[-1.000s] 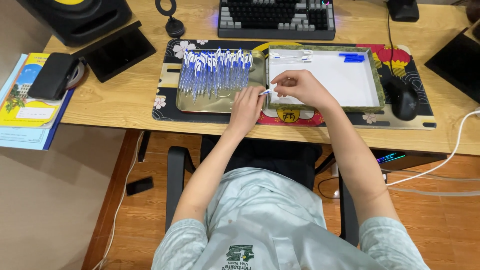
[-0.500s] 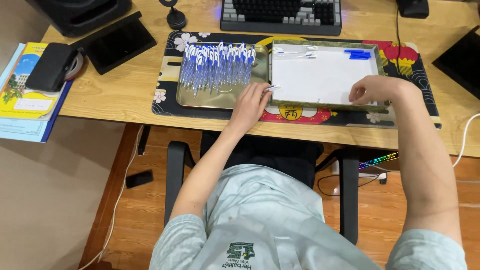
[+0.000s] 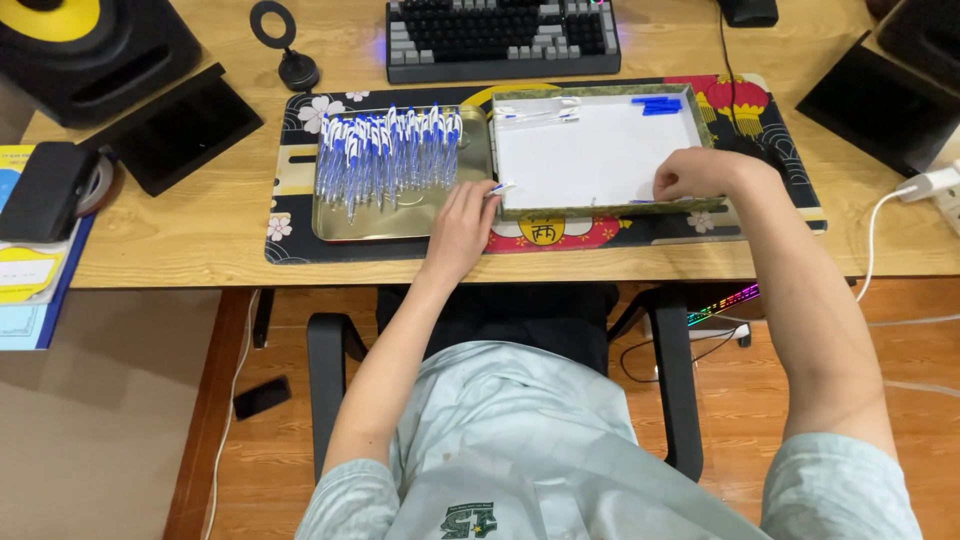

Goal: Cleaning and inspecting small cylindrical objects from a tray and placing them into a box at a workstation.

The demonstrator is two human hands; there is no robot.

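A shallow gold metal tray on the desk mat holds several clear pens with blue caps, laid side by side. To its right sits a green-rimmed box with a white floor. Loose blue caps lie at its back right and a few pens at its back left. My left hand rests between tray and box, pinching one pen at the box's front left corner. My right hand lies curled on the box's front right rim, and what its fingers cover is hidden.
The patterned desk mat lies on a wooden desk. Behind it are a keyboard, a small ring stand, a black speaker and a black pad. Booklets lie far left and a white cable plug far right.
My right hand left the pen at the box's front left corner and moved right along the front rim to the right corner. My left hand stayed put with the pen.
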